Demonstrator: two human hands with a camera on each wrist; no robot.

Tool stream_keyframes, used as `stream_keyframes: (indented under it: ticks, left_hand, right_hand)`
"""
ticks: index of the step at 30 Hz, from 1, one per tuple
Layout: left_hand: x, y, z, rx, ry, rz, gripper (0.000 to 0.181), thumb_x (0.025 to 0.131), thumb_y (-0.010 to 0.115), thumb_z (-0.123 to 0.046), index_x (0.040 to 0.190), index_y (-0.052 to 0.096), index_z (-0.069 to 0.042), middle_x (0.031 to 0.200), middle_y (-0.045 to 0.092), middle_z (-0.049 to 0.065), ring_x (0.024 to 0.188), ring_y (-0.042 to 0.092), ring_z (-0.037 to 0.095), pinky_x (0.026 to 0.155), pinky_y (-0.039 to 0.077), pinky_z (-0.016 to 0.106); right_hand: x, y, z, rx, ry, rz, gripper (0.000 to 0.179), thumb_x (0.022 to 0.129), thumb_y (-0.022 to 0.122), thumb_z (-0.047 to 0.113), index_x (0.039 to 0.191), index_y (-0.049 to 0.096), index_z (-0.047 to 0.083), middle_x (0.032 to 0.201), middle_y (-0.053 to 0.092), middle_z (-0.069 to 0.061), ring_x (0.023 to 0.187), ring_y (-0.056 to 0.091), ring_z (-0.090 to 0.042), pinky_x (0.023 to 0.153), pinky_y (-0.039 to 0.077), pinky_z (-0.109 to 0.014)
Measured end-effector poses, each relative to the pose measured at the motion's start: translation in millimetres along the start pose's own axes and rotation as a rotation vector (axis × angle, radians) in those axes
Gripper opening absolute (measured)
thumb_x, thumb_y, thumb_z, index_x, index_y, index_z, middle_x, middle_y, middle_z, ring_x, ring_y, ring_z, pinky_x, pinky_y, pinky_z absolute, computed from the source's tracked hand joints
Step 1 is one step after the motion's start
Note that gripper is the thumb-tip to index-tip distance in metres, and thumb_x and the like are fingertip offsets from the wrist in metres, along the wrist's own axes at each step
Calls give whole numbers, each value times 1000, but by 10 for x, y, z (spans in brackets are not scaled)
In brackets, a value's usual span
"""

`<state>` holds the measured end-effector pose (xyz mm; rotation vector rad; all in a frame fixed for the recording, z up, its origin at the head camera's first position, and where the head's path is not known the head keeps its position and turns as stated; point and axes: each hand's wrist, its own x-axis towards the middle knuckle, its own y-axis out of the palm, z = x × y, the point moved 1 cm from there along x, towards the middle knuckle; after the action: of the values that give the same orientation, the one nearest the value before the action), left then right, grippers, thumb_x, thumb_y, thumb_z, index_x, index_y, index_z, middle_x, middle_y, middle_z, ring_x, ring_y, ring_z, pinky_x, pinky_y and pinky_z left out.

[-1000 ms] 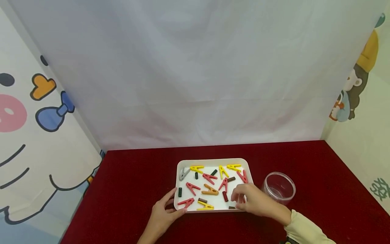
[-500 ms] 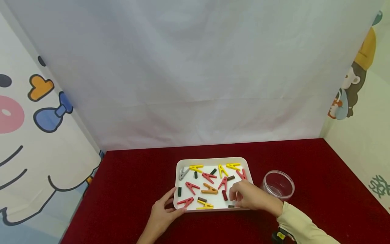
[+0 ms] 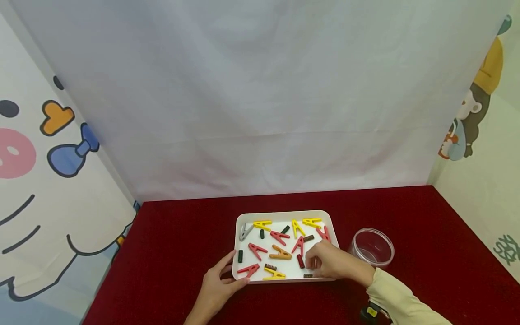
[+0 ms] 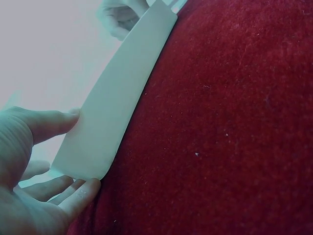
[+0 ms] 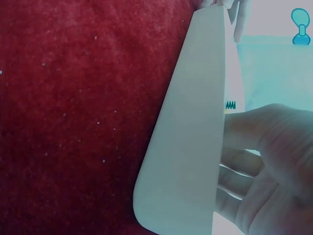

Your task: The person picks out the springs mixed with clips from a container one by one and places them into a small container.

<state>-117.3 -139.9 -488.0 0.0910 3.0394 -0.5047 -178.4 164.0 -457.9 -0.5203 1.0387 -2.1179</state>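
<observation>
In the head view, a white tray [image 3: 284, 214] lies on the red cloth, with yellow, red, orange and grey plastic clips spread over it. Among them are small dark coils; the right wrist view shows one as a spring [image 5: 231, 105]. My left hand [image 3: 217, 282] holds the tray's near left corner, thumb on the front rim and fingers along the side. My right hand [image 3: 339, 262] reaches down into the near right part of the tray with bent fingers. Beside it lie a red coil [image 3: 300, 261] and a brown spring [image 3: 308, 276]. The tray wall hides its fingertips in the right wrist view.
A clear round jar [image 3: 392, 253] stands right of the tray, close behind my right forearm. The red cloth [image 3: 183, 243] surrounds the tray. A white sheet [image 3: 260, 113] hangs at the back, and printed panels stand at both sides.
My right hand has shifted slightly left and lower into the tray's near right part. My left hand keeps its place at the corner.
</observation>
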Motion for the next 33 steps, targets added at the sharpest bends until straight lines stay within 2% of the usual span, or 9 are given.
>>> stream_keyframes:
  ticks: [5, 11, 19, 28, 33]
  left_hand:
    - [2, 0, 5, -9, 5, 4, 82, 71, 84, -18, 140, 44, -3, 127, 53, 23, 111, 55, 32, 77, 54, 29]
    - [1, 0, 13, -6, 2, 4, 81, 72, 84, -18, 140, 44, -4, 127, 53, 23, 112, 55, 32, 77, 54, 29]
    - [-13, 12, 21, -17, -7, 10, 81, 73, 83, -18, 142, 42, -5, 131, 50, 22, 113, 53, 32, 78, 54, 30]
    - [-3, 8, 31, -20, 4, 7, 80, 73, 83, -17, 142, 43, -5, 130, 51, 22, 114, 53, 32, 78, 54, 30]
    - [-8, 3, 17, -15, 10, 5, 80, 72, 83, -17, 141, 43, -4, 129, 52, 23, 113, 54, 33, 78, 54, 29]
  right_hand:
    - [-2, 35, 3, -15, -38, -20, 22, 61, 67, -11, 65, 64, 10, 61, 58, 8, 56, 50, 0, 50, 42, -14]
    - [12, 40, 29, -28, -21, -10, 26, 58, 61, -15, 64, 64, 10, 61, 57, 8, 56, 49, -2, 50, 41, -14]
    - [30, 46, 25, -79, 24, 11, 25, 58, 67, -10, 63, 66, 14, 63, 56, 11, 58, 49, -2, 50, 39, -16]
    - [11, 53, -8, -58, -56, -72, 24, 56, 68, -8, 65, 68, 14, 63, 56, 12, 58, 47, 0, 52, 40, -14]
    - [-4, 41, 17, -10, -66, -100, 23, 56, 65, -10, 67, 68, 11, 66, 58, 10, 60, 50, 1, 54, 44, -14]
